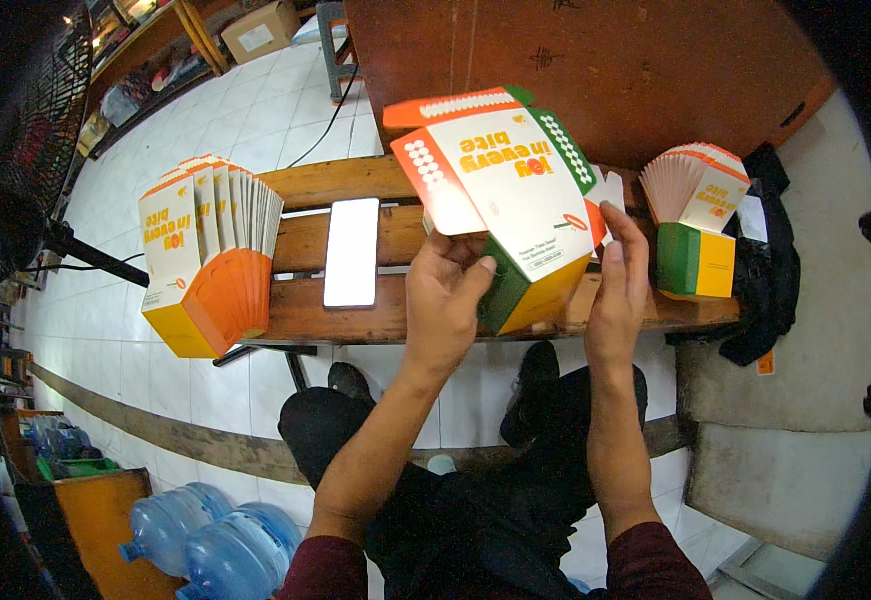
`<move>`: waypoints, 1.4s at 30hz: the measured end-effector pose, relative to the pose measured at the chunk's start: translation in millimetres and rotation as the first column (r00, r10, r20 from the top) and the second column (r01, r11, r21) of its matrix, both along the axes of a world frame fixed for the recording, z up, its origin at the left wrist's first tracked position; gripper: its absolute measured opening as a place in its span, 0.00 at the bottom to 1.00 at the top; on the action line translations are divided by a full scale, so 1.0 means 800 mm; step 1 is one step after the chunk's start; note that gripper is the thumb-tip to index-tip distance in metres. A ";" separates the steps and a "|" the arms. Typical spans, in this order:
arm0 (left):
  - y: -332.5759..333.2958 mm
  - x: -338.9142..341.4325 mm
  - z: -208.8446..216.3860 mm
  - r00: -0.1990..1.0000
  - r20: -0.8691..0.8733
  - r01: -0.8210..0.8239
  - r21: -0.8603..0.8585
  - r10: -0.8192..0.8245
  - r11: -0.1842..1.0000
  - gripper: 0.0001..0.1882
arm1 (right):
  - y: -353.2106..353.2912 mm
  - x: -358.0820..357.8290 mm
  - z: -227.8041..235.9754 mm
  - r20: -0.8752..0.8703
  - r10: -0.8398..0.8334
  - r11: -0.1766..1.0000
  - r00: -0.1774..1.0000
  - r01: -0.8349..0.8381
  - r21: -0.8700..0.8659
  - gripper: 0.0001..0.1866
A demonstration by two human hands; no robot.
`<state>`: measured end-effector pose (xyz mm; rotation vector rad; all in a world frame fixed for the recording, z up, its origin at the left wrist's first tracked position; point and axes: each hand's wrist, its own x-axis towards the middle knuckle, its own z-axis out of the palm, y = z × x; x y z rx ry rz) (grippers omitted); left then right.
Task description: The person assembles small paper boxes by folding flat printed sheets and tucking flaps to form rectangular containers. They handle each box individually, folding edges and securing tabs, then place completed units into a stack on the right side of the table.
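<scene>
A white, green, orange and yellow paper food carton [520, 190], part folded with flaps spread at its far end, is raised over the bench between my hands. My left hand [443, 295] is closed on its near left edge, the thumb on the green side panel. On the carton's right, my right hand [620, 270] presses its fingers against the orange flap and side, the fingers fairly straight. A fanned stack of nested flat cartons [205, 255] stands at the bench's left end. Another smaller carton stack [695, 220] stands at the right end. A phone with a white screen [352, 253] lies between the left stack and my left hand.
The slatted wooden bench [405, 318] runs across before my knees, against a brown wooden panel [595, 60]. A black fan [25, 150] stands far left. Blue water bottles [240, 550] lie on the tiled floor at lower left. Dark cloth [770, 270] hangs at the right.
</scene>
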<state>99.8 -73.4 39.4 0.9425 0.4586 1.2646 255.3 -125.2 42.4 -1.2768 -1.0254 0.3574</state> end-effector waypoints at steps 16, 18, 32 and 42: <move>0.020 -0.007 -0.048 0.863 -0.049 -0.503 -0.016 0.502 0.864 0.21 | -0.020 -0.018 0.001 -0.306 0.357 0.908 0.883 -0.405 -0.110 0.20; 0.027 -0.006 -0.046 0.825 -0.221 -0.529 0.023 0.520 0.848 0.26 | -0.018 -0.027 -0.004 -0.033 0.420 0.907 0.907 -0.420 -0.003 0.16; -0.076 -0.098 0.118 0.232 -0.893 0.691 0.430 0.385 0.581 0.42 | -0.065 0.007 0.008 0.076 0.988 0.152 0.132 -0.878 -0.454 0.08; -0.036 -0.092 0.019 -0.005 -0.999 0.735 -0.031 -0.041 0.677 0.12 | -0.054 0.005 0.010 0.150 0.856 0.444 0.495 -0.555 -0.703 0.17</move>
